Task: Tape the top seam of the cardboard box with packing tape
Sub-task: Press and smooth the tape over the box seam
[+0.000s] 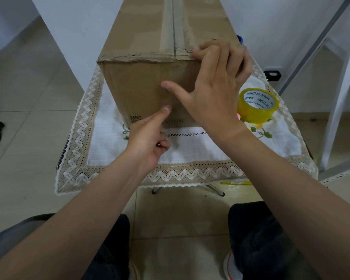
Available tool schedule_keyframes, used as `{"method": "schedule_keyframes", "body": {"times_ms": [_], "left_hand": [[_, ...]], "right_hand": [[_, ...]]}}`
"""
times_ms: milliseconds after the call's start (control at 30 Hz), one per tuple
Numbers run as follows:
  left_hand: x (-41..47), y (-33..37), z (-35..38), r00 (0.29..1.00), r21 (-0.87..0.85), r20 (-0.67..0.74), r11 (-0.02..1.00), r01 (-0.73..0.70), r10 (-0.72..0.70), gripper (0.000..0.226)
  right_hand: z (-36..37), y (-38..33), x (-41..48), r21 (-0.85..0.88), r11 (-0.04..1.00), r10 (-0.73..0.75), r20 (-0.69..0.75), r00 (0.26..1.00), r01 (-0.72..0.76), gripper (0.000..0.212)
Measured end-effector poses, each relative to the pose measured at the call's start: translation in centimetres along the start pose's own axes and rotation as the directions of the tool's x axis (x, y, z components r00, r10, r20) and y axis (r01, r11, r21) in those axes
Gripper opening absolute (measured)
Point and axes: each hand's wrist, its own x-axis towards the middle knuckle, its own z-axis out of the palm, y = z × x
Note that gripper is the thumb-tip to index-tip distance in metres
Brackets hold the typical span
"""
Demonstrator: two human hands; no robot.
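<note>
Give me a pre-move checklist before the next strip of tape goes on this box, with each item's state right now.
1. Cardboard box sits squarely on the table cloth: ok.
2. Right hand steadies the box at its top near edge: ok.
3. Left hand presses its forefinger on the box's front face: ok.
4. Tape roll within reach, beside the box, in neither hand: ok.
5. Top seam closed, flaps meeting: ok.
6. Fresh tape fully covers the seam: cannot tell.

Left hand (pixel 150 136) index extended; right hand (pixel 212 85) fingers splayed.
</note>
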Motion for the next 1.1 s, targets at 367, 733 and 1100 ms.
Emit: {"method": "schedule_keyframes", "body": {"times_ms": [367, 733, 1100], "left_hand": [[-0.8, -0.7, -0.2, 0.981, 0.173, -0.154, 0.981, -0.087, 0.114, 0.01], [-1.1, 1.5, -0.6, 0.488, 0.544, 0.166, 0.333, -0.77, 0.857, 0.016], [0.7, 4.2, -2.0, 0.302, 0.861, 0.306, -0.126, -0.494, 0.903, 0.064]], "right_hand": [[0.9, 0.3, -1.1, -0.071, 0.993, -0.093, 0.052, 0.994, 0.097, 0.109], [1.1, 0.2, -0.8, -0.041, 0.997, -0.057, 0.032, 0.998, 0.058, 0.097], [0.5, 0.2, -0.8, -0.012, 0.999, -0.04, 0.034, 0.999, 0.041, 0.091]]}}
